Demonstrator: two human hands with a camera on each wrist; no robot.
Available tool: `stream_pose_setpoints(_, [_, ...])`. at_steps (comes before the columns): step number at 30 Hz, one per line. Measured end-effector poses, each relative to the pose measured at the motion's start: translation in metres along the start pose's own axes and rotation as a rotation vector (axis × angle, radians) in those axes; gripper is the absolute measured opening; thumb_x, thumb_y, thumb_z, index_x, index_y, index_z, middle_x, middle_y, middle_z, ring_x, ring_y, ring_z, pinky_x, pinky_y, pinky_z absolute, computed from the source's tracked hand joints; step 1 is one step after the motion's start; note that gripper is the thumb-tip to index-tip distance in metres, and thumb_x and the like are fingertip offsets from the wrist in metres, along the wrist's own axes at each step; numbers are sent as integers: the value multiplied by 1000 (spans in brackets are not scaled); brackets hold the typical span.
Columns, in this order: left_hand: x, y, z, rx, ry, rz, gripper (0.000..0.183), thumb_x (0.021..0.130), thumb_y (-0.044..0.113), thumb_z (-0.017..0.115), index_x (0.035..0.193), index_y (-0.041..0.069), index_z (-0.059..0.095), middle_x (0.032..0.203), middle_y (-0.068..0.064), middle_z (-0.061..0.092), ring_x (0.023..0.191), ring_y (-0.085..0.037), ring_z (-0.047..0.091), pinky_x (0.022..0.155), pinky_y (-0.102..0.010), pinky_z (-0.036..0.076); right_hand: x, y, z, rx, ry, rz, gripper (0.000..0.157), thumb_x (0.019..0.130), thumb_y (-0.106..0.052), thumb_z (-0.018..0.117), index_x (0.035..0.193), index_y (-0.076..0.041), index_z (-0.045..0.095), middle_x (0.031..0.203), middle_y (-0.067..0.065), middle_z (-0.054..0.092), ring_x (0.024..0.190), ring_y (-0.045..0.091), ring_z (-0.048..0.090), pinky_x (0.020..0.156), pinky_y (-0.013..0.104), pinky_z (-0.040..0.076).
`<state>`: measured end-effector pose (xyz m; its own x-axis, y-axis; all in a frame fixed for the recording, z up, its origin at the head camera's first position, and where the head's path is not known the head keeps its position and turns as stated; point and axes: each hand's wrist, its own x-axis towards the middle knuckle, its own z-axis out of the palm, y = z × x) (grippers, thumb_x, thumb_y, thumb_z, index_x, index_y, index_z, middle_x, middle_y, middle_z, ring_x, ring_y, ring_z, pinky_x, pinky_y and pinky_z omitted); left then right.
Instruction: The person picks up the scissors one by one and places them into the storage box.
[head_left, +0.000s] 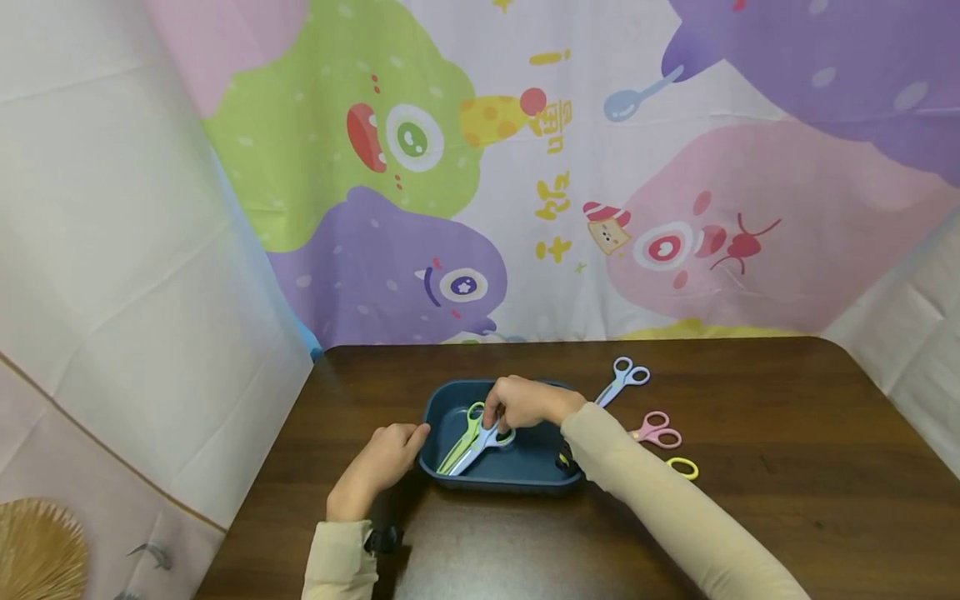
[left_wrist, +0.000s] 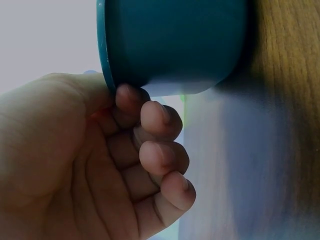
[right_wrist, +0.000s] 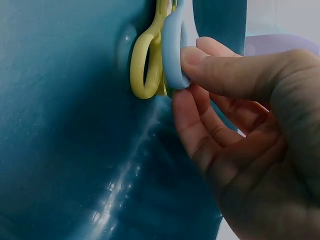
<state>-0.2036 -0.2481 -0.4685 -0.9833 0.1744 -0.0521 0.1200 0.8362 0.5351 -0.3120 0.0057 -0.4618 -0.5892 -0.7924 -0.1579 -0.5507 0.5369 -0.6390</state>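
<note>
A dark blue tray (head_left: 534, 457) stands on the table, with green scissors (head_left: 458, 448) and light blue scissors (head_left: 471, 453) side by side in its left half. My right hand (head_left: 528, 402) reaches over the back of the tray and pinches one handle loop of the light blue scissors (right_wrist: 171, 52) between thumb and fingers. The green scissors' yellowish loop (right_wrist: 136, 75) lies right beside it in the right wrist view. At the tray's left end, my left hand (head_left: 386, 458) grips the rim, thumb on one side and curled fingers at the tray wall (left_wrist: 175, 45).
Right of the tray on the brown table (head_left: 787, 433) lie another pair of light blue scissors (head_left: 622, 380), pink scissors (head_left: 657, 431) and yellow scissors (head_left: 686, 469), partly hidden by my right sleeve (head_left: 660, 492). A cartoon-printed curtain (head_left: 570, 308) hangs behind the table.
</note>
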Motion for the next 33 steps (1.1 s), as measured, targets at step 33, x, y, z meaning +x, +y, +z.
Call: stream_pose_setpoints(33, [-2, 3, -1, -11, -1, 1, 45, 110, 27, 47, 69, 12, 54, 59, 1, 52, 56, -14, 48, 64, -32, 41, -4, -2, -3, -13, -46, -48, 5, 88, -10, 81, 84, -14, 81, 81, -8, 73, 72, 3, 63, 69, 22, 53])
